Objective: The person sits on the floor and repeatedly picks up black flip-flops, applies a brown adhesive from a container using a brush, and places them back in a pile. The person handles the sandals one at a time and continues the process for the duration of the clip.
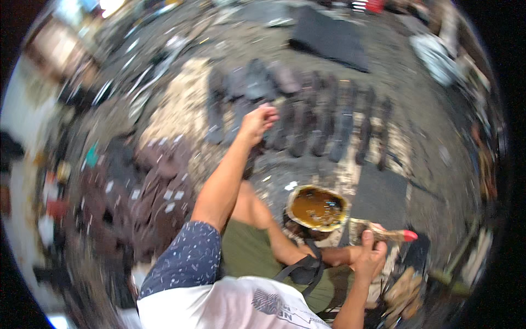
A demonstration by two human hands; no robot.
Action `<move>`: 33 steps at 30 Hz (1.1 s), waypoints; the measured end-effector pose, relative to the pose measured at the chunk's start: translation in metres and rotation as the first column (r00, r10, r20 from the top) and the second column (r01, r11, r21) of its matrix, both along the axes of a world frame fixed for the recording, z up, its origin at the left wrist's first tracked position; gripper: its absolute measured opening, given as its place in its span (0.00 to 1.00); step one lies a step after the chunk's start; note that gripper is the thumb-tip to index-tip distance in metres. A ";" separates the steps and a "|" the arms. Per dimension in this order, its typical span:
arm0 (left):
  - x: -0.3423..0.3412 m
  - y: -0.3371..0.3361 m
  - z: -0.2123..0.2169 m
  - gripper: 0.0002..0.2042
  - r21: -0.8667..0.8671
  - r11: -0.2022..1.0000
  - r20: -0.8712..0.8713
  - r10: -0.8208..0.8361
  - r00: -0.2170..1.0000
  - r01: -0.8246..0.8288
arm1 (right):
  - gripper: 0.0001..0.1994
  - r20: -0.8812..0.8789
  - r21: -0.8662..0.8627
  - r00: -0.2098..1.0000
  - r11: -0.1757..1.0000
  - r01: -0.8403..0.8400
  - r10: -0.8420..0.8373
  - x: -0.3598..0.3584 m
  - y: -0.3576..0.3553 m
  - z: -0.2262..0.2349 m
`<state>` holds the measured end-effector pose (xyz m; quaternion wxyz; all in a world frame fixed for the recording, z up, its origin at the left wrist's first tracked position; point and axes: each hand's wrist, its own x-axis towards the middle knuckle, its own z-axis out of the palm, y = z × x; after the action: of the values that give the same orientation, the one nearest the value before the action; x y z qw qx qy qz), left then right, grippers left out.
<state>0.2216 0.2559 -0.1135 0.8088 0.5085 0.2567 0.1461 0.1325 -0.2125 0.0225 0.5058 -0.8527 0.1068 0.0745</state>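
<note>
My left hand reaches out over rows of dark, elongated pieces that look like shoe soles. Its fingers are curled closed; blur hides whether anything small is between them. Low on the right, my right hand grips a glue-stained brush with a red handle tip. The brush lies sideways near the rim of a round pot, which holds shiny amber-brown liquid that looks like glue.
Brown and dark pieces with small white tags lie heaped at left. A dark flat sheet is at the far side, another dark sheet right of the pot. A grey bundle is at far right, tan pieces at lower right.
</note>
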 end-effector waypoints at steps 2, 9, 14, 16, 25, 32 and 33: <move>-0.061 -0.025 0.049 0.24 0.232 0.971 -0.074 -0.033 0.997 0.049 | 0.20 -0.074 -0.174 0.997 0.985 -0.015 0.002 0.001 0.005 0.004; -0.400 0.045 0.150 0.15 0.954 -0.202 0.293 0.787 0.542 -0.222 | 0.23 0.210 0.222 0.954 0.940 -0.258 0.213 0.043 -0.024 -0.073; -0.515 0.037 0.117 0.20 0.929 -0.201 0.112 0.953 0.282 0.310 | 0.23 0.311 0.260 0.898 0.881 -0.396 0.312 0.057 -0.003 -0.057; -0.522 0.015 0.098 0.18 0.886 -0.125 -0.014 0.955 0.296 0.446 | 0.23 0.301 0.233 0.891 0.880 -0.415 0.340 0.056 0.001 -0.050; -0.572 0.076 0.129 0.29 0.968 0.214 -0.197 0.971 -0.138 0.127 | 0.23 0.261 0.292 0.945 0.917 -0.272 0.198 0.039 -0.015 -0.038; -0.554 0.022 0.160 0.15 0.938 -0.143 0.279 0.852 0.442 -0.316 | 0.15 0.185 -0.072 0.746 0.766 -0.639 0.640 0.048 0.067 -0.083; -0.520 0.015 0.150 0.15 0.946 -0.061 0.255 0.745 0.616 -0.319 | 0.14 0.244 -0.385 0.690 0.721 -0.576 0.682 0.053 0.067 -0.105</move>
<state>-0.2980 0.2708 0.0369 0.1230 0.7508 0.4276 0.4882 0.1852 -0.1450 -0.0822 0.3340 -0.8966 -0.2828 0.0676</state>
